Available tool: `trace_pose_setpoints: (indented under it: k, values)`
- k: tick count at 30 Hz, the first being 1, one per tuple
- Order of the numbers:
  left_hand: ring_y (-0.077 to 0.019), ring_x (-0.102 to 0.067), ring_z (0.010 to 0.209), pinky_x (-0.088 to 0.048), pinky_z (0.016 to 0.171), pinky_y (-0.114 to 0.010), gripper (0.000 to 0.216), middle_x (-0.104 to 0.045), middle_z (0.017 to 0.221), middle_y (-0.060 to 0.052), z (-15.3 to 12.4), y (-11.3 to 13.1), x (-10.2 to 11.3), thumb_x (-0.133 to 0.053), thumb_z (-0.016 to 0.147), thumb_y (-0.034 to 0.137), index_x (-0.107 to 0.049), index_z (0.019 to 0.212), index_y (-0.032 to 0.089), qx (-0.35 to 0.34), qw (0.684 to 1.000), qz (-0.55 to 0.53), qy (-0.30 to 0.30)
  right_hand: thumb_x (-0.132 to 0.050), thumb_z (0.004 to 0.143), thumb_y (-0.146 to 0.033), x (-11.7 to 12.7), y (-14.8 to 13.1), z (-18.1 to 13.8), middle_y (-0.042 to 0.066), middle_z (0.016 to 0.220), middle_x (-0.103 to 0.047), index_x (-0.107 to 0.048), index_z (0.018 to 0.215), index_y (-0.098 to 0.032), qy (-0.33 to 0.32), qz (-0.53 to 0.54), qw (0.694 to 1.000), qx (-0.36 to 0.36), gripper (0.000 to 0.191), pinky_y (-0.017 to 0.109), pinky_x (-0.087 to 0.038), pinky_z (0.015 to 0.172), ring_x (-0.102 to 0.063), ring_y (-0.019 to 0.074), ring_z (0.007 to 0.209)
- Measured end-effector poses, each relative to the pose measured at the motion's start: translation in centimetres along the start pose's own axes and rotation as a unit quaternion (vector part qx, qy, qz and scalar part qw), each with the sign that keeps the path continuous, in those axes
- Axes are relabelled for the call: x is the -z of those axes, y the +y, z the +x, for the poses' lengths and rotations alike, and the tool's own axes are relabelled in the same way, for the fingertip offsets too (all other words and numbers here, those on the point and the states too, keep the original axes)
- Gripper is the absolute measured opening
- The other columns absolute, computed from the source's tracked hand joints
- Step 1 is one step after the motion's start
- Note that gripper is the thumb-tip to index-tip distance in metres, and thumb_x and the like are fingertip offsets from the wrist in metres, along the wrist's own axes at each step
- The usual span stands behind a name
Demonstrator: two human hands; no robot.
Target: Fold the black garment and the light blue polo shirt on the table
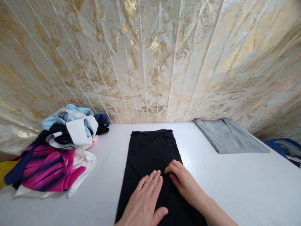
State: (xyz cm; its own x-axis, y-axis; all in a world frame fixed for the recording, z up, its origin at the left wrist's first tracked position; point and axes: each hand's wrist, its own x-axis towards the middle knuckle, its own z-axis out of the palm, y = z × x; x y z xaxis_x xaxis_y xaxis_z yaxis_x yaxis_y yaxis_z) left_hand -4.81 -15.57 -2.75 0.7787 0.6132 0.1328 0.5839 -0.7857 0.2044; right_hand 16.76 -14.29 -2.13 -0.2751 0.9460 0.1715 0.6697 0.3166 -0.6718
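A black garment point(150, 149) lies on the white table in front of me, long and narrow. One layer of it crosses diagonally near the far end, and its near end runs out of view. My left hand point(147, 199) rests flat on the cloth, fingers stretched and thumb out to the side. Beside it, on the garment's right part, is my right hand point(183, 180). Its fingers are bent and the fingertips touch the black cloth, with the thumb apart from them. No cloth shows pinched in either hand.
On the left a loose heap of clothes holds a pink and navy patterned piece point(49, 168), a light blue one point(75, 111) and white ones. A folded grey T-shirt point(231, 136) lies at the back right. Behind the table point(246, 188) hangs a gold-patterned curtain point(150, 62). Blue cloth point(282, 147) sits past the right edge.
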Motion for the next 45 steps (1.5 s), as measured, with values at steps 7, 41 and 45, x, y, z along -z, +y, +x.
trace_pose_setpoints:
  k: [7, 41, 45]
  values:
    - [-0.0201, -0.024, 0.141, -0.031, 0.112, -0.040, 0.053, -0.024, 0.154, -0.005, 0.8, -3.4, 2.0, -0.034, 0.100, 0.036, -0.019, 0.149, 0.022, 0.055, 0.997, 0.048, 0.033, -0.040, 0.087, -0.009, -0.2, -0.4, -0.4, 0.010, 0.134, -0.049, -0.049, 0.125, -0.024, 0.021, -0.048, 0.998, 0.041, 0.042, 0.044, -0.041, 0.101, -0.046, 0.0230, 0.124]
    - [-0.0271, -0.007, 0.144, -0.018, 0.115, -0.048, 0.066, -0.017, 0.156, -0.010, 12.3, -2.7, -0.8, -0.034, 0.094, 0.058, -0.030, 0.145, 0.017, 0.010, 0.996, -0.091, -0.012, -0.048, 0.075, 0.000, 7.9, 12.4, 20.3, 0.007, 0.095, -0.062, -0.068, 0.069, -0.019, -0.063, -0.290, 0.950, 0.096, 0.029, 0.032, -0.036, 0.086, -0.049, 0.0199, 0.090]
    - [-0.0286, -0.008, 0.144, -0.017, 0.115, -0.049, 0.066, -0.018, 0.156, -0.009, 12.3, -2.8, -0.9, -0.033, 0.094, 0.059, -0.030, 0.145, 0.018, 0.012, 0.995, -0.103, -0.005, -0.043, 0.073, 0.005, 7.0, 10.9, 19.4, 0.010, 0.094, -0.060, -0.066, 0.072, -0.017, -0.038, -0.316, 0.945, 0.081, 0.032, 0.033, -0.036, 0.081, -0.047, 0.0216, 0.089]
